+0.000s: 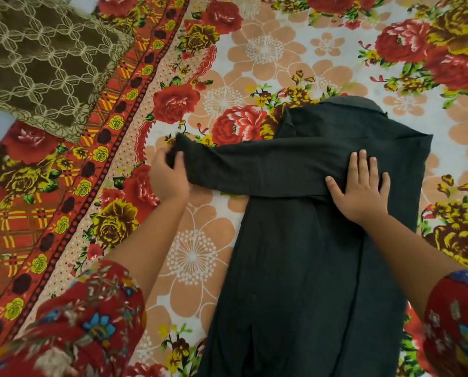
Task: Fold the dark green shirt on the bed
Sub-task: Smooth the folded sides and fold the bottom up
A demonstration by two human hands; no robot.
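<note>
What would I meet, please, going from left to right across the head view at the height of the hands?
bedsheet's red border → left hand, gripping the sleeve's end → sleeve, stretched sideways → right hand, pressing flat on the dark green shirt.

The left hand [167, 176] sits left of the middle of the frame. Its fingers curl round the end of the dark green shirt [295, 268]. The left arm [151, 240] reaches up from the lower left corner. The right hand [360, 191] lies flat, right of the middle, palm down, fingers straight and spread, pressing on the shirt. The right arm [406, 246] comes up from the lower right. Both arms are bare below red flowery sleeves [86, 322].
</note>
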